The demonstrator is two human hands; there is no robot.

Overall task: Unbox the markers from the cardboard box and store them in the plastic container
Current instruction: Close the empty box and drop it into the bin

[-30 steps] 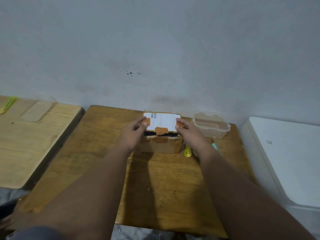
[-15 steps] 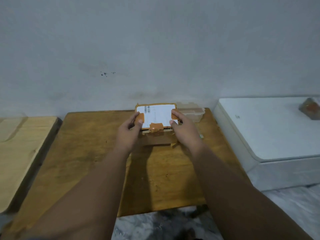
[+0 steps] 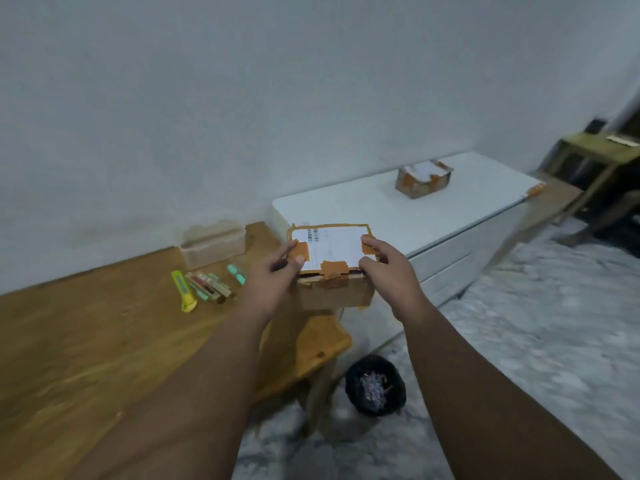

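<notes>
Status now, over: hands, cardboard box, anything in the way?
Left grip and right grip both hold cardboard box, lid down. Plastic container on table, left of box. Cutter, markers before it.

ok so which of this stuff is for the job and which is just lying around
Job: taped brown cardboard box with white label; clear plastic container; bundled markers; yellow-green cutter.
Lying about: second taped box on white cabinet; black bin of scraps.

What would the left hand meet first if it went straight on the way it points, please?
The left hand grips the cardboard box, so that blocks it first. Beyond lies the white cabinet, though depth is unclear.
</notes>
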